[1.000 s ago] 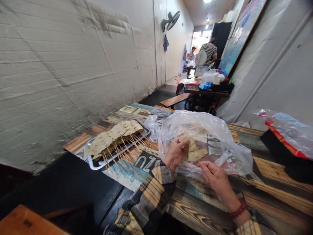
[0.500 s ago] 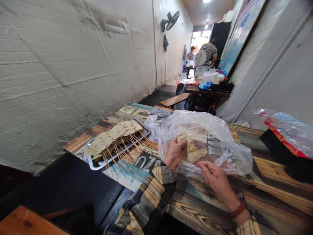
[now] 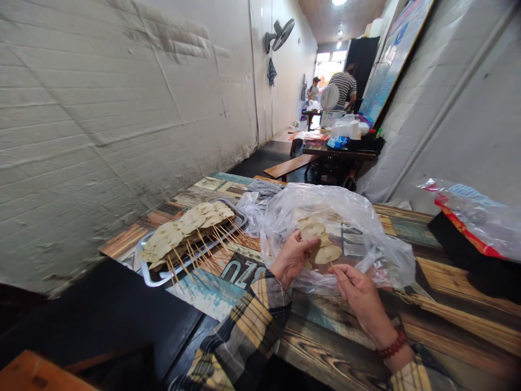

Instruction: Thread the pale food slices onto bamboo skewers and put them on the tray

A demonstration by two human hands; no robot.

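Observation:
My left hand (image 3: 291, 258) is closed, thumb and fingers pinching thin, pale, round slices (image 3: 329, 253) at the mouth of a clear plastic bag (image 3: 280, 214). Low and to the right, my right hand (image 3: 360, 293) pinches the thin end of a wooden skewer (image 3: 331, 264) that runs up to the slices. Most of that skewer is hidden by the slices and fingers. More pale slices show inside the bag. On the left, a metal tray (image 3: 152, 281) bears a heap of skewered slices (image 3: 183, 231), their sticks pointing toward me over the tray's edge.
A small crumpled clear bag (image 3: 251, 209) and a grey cloth (image 3: 264, 188) lie behind the tray. At right is a red-edged plastic package (image 3: 468, 231) on something black. Further back stand a bench (image 3: 291, 165), a cluttered table (image 3: 345, 152) and two people.
The slices between my hands have turned and now show rounder, flatter faces. Both hands stay in nearly the same place at the bag. The whole view has shifted slightly.

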